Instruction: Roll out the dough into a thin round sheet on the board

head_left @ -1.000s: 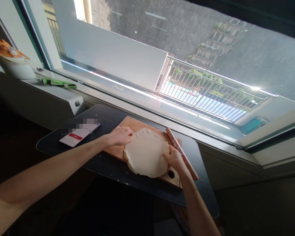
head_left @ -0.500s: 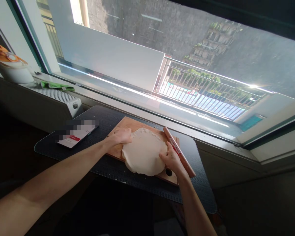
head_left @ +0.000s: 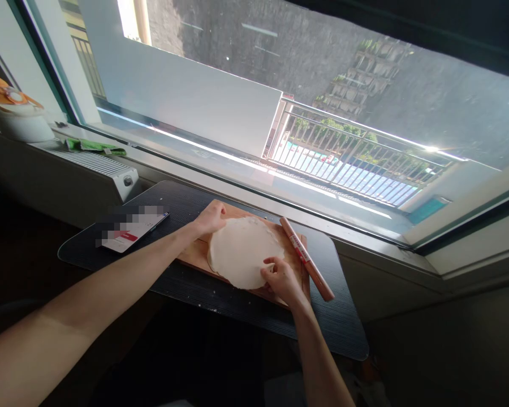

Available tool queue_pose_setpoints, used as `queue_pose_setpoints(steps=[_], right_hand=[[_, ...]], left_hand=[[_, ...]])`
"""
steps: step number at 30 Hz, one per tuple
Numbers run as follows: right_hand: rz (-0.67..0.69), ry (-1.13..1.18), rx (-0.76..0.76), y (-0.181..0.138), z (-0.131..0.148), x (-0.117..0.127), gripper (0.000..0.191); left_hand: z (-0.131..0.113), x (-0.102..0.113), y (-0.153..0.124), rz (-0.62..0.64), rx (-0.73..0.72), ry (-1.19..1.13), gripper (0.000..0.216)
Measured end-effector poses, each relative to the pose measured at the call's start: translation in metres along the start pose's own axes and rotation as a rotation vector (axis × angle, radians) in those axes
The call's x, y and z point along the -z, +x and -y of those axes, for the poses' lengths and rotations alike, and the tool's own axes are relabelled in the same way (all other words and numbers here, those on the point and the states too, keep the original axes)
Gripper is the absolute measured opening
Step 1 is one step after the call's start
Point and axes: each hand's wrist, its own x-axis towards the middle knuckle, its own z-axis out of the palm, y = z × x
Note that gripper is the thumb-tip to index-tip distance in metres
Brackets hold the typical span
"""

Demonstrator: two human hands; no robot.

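Note:
A wide, flat, pale sheet of dough (head_left: 241, 254) lies on a wooden board (head_left: 195, 251). At the dough's upper-left edge is my left hand (head_left: 212, 218), closed, with curled fingers against that edge; its fingertips are partly hidden. My right hand (head_left: 282, 280) is over the lower-right part of the dough, its thumb and forefinger apart and bent near the surface. Beside the board's right side lies a wooden rolling pin (head_left: 307, 260) with a red label, slanted and touched by neither hand.
The dark table (head_left: 343, 316) bears a phone (head_left: 131, 232) at its left, partly blurred out. White crumbs dot the front edge. Behind stands a large window (head_left: 220, 113) with a sill. A green cloth (head_left: 93, 147) and a white container (head_left: 23, 121) are at the left.
The dough has shifted up and slightly left on the board. My left hand has moved up along its edge. My right hand has moved left from the right edge, with its fingers now apart.

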Motion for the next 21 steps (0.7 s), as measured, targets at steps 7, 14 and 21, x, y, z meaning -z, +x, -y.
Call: queue_pose_setpoints(steps=[7, 14, 21], right_hand=[[-0.106, -0.301, 0.045, -0.001, 0.017, 0.033, 0.039], [-0.242, -0.702, -0.054, 0.039, -0.026, 0.096, 0.041], [-0.210, -0.614, 0.347, 0.043, -0.012, 0.072, 0.026]], left_hand=[[0.032, 0.004, -0.010, 0.149, 0.141, -0.211, 0.047], [0.038, 0.005, -0.039, 0.014, 0.033, 0.060, 0.043], [0.041, -0.014, -0.061, -0.254, -0.199, 0.267, 0.020]])
